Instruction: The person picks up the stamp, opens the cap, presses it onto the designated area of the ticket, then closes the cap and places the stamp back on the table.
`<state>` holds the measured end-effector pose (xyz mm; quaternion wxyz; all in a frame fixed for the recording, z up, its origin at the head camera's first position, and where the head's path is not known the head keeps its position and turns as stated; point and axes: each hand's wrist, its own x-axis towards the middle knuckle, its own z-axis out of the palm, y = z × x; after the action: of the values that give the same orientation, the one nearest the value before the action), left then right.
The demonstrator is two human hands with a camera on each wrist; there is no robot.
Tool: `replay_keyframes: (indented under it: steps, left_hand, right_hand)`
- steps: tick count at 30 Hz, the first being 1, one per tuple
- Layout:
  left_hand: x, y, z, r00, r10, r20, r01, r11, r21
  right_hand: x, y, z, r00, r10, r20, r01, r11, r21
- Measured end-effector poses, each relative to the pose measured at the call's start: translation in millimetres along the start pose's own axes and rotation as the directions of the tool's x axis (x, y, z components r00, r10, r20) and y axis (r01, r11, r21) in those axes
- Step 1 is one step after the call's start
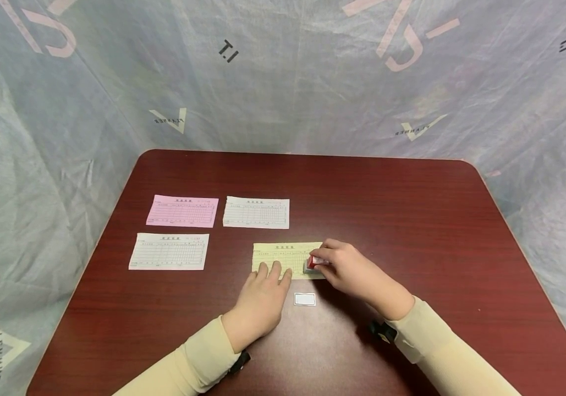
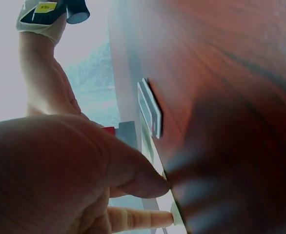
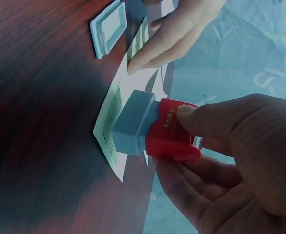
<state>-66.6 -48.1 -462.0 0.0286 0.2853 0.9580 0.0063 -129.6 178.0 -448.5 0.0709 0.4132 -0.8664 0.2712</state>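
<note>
My right hand point(image 1: 349, 269) pinches a self-inking stamp point(image 3: 155, 127) by its red top, thumb on one face and fingers on the opposite side. The stamp's grey base stands at the right end of a yellow printed slip point(image 1: 268, 257). My left hand point(image 1: 261, 300) lies with spread fingertips on the lower edge of that same slip, left of the stamp. Just below the slip, between the two hands, sits a small rectangular stamp cap point(image 1: 305, 299) with a pale inside and raised rim. In the left wrist view the thumb point(image 2: 143, 178) touches down near the slip's edge.
On the left of the dark red table point(image 1: 386, 203) lie a pink slip point(image 1: 182, 212), a white slip point(image 1: 256, 213) beside it and another white slip point(image 1: 169, 252) nearer me. Grey printed cloth point(image 1: 287, 82) hangs behind the table and along its sides.
</note>
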Motion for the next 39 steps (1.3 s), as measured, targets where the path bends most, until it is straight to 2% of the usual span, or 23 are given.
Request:
replay_keyframes:
  steps: [9,21,28,31,36,39]
  left_hand:
    - [0.1,1.2,4.0,1.000,0.000,0.028,0.000,1.000,-0.008]
    - [0.3,2.1,4.4,1.000,0.013,-0.014,-0.012,1.000,0.020]
    - [1.9,1.4,5.4,1.000,0.018,-0.015,-0.017,0.999,0.037]
    - [0.9,0.7,3.7,1.000,0.013,0.009,-0.013,1.000,0.010]
    - [-0.4,-2.5,-1.2,0.995,-0.016,0.096,0.022,0.998,-0.067]
    - [-1.9,-4.5,-4.0,0.992,-0.030,0.124,0.041,0.996,-0.084]
  right_hand:
    - [1.0,1.9,4.5,1.000,0.015,0.006,-0.015,1.000,0.006]
    - [1.3,4.8,8.6,0.999,0.012,0.035,-0.013,1.000,0.021]
    - [4.3,3.6,6.7,0.998,0.017,0.061,-0.017,1.000,0.001]
    - [5.4,1.4,6.3,0.997,0.029,0.075,-0.027,0.999,-0.028]
    - [5.7,-0.9,7.3,0.995,0.047,0.091,-0.038,0.995,-0.095]
    - [6.2,-0.9,8.6,0.994,0.051,0.094,-0.040,0.993,-0.111]
